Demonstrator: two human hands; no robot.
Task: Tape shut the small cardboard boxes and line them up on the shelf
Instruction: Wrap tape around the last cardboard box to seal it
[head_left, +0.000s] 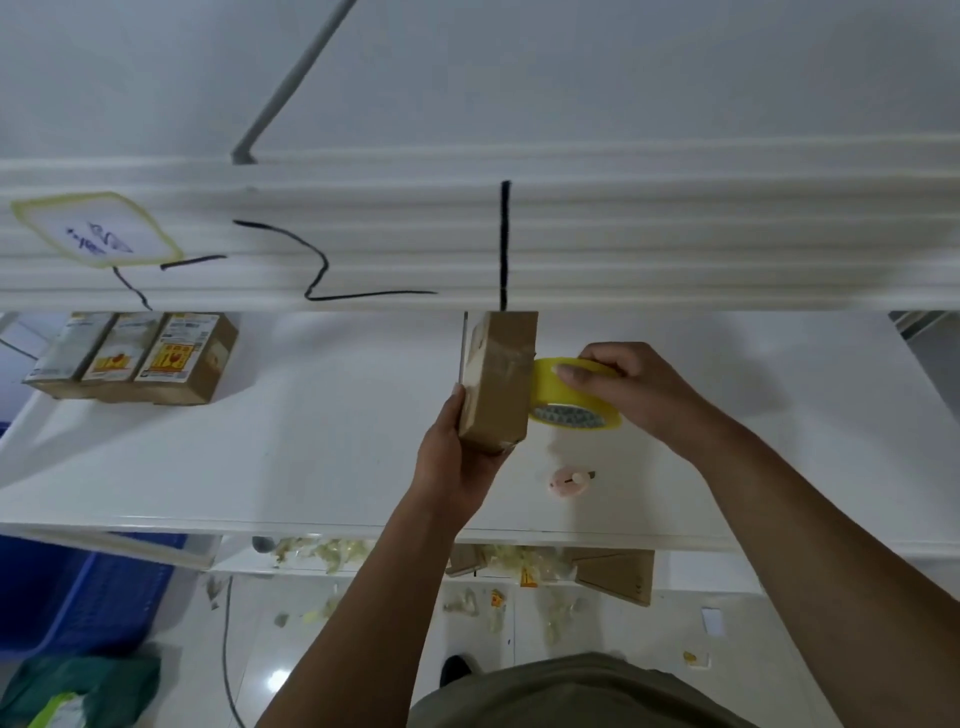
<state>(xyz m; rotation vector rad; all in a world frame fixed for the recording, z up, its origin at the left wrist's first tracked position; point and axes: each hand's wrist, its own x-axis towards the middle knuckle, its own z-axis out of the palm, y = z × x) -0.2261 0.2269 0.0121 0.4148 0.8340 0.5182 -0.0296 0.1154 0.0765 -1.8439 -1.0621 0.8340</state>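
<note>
On the far left of the white shelf (311, 457), three small boxes (135, 358) are standing side by side in a row, touching each other. They look finished, but I cannot tell from here if each one is taped.

In the middle, my left hand (457, 457) is holding one more small cardboard box (498, 379) up above the shelf. My fingers are curling round its bottom end. Shiny tape is lying across the top part of this box. The yellow tape roll (571, 395) is pressing against the box's right side. Under the roll, a small pink thing (569, 480) is lying on the shelf, and I cannot tell what it is. My right hand (628, 389) is gripping the roll, with my fingers wrapping over its top.

So I think I am in the middle of taping box number four. The tape is going to need a cut. Then the box is going next to the three on the left.
</note>
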